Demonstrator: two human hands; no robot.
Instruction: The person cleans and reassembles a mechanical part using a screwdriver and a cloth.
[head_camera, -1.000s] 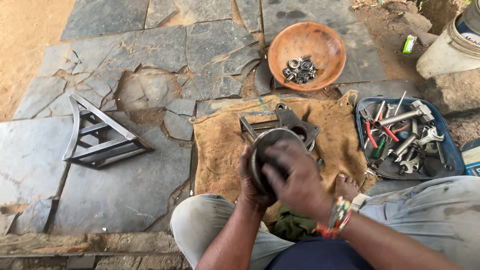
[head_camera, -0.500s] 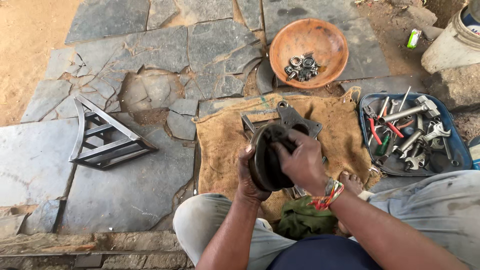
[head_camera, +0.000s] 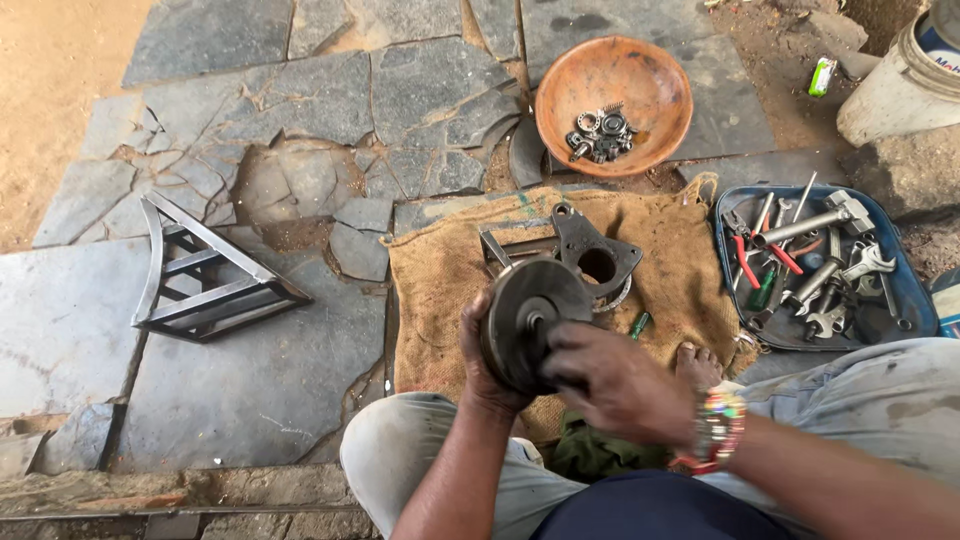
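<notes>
Both hands' fingers (head_camera: 560, 345) clamped on the metal disc (head_camera: 525, 320), now tilted more edge-on than before.

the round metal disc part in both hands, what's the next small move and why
Probably a slight turn of the round metal disc with the right hand. Its fingers sit at the centre hub while the left hand grips the rim, holding it tilted above the burlap sack, so the hub looks like the spot being worked.

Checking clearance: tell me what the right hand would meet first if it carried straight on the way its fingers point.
The right hand points left at the dark round metal disc held by the left hand; it would probably meet that first, and already seems to touch it.
</notes>
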